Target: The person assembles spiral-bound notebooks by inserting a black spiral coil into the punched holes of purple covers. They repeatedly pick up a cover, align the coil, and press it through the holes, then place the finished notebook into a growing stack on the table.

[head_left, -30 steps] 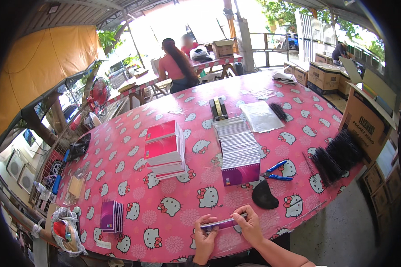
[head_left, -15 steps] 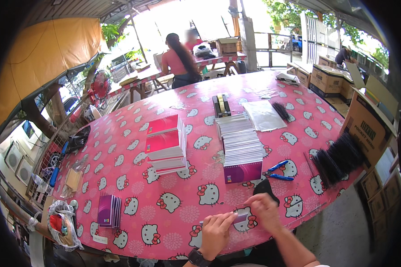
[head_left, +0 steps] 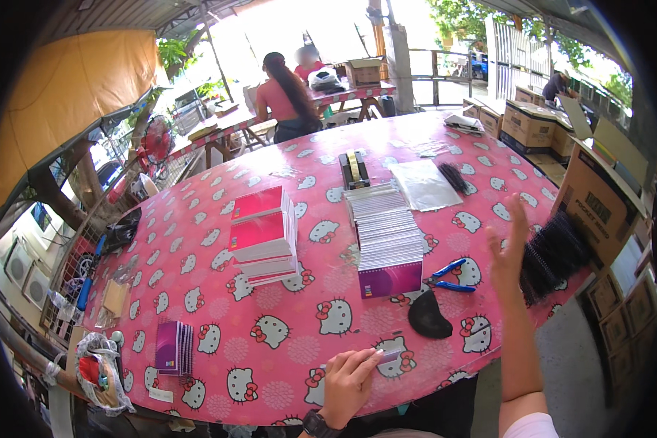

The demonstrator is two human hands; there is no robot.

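Two hands, now split: earlier both were on one small notebook at the near table edge; now only the left stays there.
Change: right hand (head_left: 509, 252) has let go and swung out toward 2 o'clock, up over the pile of black spiral binding coils (head_left: 555, 255).
Right hand state: released, fingers spread, holding nothing, raised above the table and not yet touching the coils.
Left hand state: left hand (head_left: 349, 379) grasps the small purple-covered notebook (head_left: 388, 356) at 6 o'clock, fingers curled over its near-left end, pinning it to the tablecloth.
Meaning (judgement): notebook looks parked under one hand while the other goes for a coil; binding step for this piece not started.
Notebook position: flat on the pink cat-print table (head_left: 219, 343), near edge, just short of the black cap-shaped piece (head_left: 428, 317), well apart from the stacks.
Long axis: roughly 9-to-3 o'clock, tilted slightly up to the right; free end points about 2 o'clock.
Nearby: blue-handled pliers (head_left: 449, 276) at 1 o'clock of the notebook; long row of unbound page sets with purple cover (head_left: 385, 237) at 12; pink-covered stack (head_left: 263, 233) at 11; small purple notebook pile (head_left: 174, 347) at 9.
Unclear: whether the notebook's spine edge is punched, too small to tell.
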